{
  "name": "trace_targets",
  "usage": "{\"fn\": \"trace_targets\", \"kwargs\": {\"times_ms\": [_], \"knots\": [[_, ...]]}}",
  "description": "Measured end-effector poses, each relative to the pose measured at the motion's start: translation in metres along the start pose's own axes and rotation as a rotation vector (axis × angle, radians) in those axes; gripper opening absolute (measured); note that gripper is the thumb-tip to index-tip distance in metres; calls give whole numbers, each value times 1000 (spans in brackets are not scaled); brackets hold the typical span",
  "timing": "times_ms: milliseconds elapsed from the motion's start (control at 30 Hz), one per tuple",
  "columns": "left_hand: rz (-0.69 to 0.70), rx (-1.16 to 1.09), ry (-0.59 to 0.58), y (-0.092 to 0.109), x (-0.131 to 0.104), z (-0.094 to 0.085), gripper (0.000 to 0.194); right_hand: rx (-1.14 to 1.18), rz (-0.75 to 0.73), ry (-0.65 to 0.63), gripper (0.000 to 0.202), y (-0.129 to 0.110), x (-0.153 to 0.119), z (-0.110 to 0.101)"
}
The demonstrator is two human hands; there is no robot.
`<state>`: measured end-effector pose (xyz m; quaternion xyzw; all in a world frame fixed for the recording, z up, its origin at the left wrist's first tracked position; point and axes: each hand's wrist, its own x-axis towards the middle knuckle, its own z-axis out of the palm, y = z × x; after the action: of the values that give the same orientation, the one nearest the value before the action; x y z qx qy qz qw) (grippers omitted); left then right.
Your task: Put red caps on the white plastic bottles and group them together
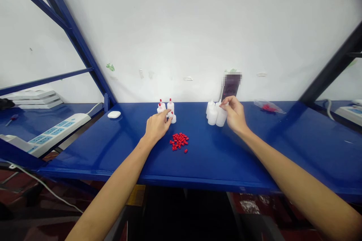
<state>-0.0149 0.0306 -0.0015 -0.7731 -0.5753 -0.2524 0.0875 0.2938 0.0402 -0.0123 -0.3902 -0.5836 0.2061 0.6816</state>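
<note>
My left hand closes its thumb and fingers around a small white squeeze bottle with a red tip cap. Just behind it stand several more white bottles with red caps, one of them a capped bottle at the back. To the right, my right hand pinches the top of an uncapped white bottle. Beside that one, a group of similar bottles includes an uncapped bottle at the front left. Loose red caps lie in a pile between my hands, nearer the front.
The blue table meets a white wall behind. A dark phone-like object leans there. A clear bag with red pieces lies at right, a white rounded case at left. Blue frame posts flank the table; a power strip sits left.
</note>
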Motion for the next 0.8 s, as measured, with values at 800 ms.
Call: {"fn": "trace_targets", "kwargs": {"times_ms": [800], "knots": [[154,187,19,5,6,5,39,-45,-60,31,14,1,-3,3]]}}
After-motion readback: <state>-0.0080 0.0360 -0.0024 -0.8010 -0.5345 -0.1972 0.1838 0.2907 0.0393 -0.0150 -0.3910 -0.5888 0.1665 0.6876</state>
